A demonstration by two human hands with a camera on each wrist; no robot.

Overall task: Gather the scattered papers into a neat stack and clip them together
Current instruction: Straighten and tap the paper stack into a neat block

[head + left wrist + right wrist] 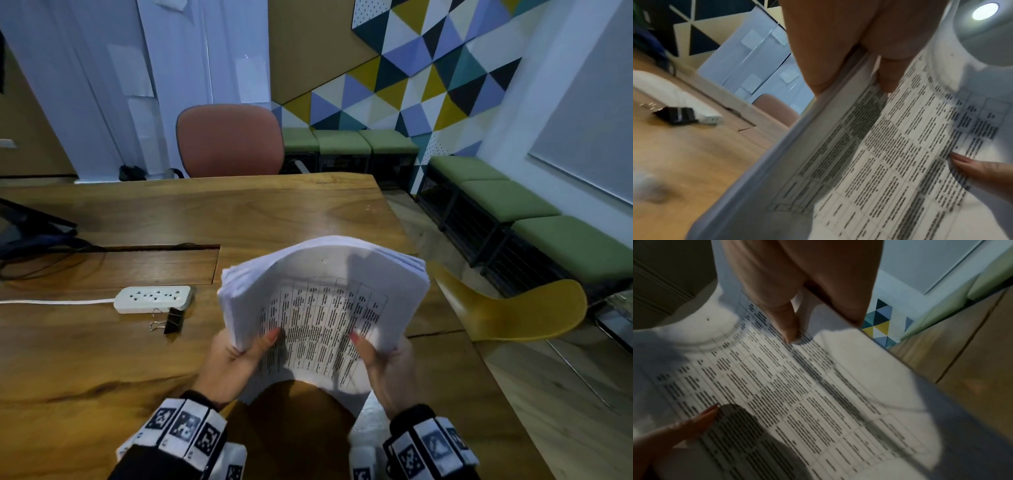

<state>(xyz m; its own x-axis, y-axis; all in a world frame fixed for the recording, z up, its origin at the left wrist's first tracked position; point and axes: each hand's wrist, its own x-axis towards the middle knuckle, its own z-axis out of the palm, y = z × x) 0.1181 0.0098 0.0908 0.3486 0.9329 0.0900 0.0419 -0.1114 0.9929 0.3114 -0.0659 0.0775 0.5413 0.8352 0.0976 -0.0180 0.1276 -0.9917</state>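
The desk (pixel 144 342) fills the lower left and middle of the head view, bare wood under the lifted bundle. The papers (pixel 325 308) sit at centre frame, held clear of it as one thick, bowed stack with the printed table facing up. The left hand (pixel 236 359) has its grip closed on the stack's left edge, thumb on top; the right hand (pixel 383 370) grips the right edge the same way. The power strip (pixel 152 298) lies left of centre, and the binder clip (pixel 173 320), the smallest thing, lies just in front of it, untouched.

The top edges look fanned, not flush, so clipping now would likely lock in a ragged stack. To reach the clip one hand must let go; a bowed bundle held by one edge could sag and shed sheets.
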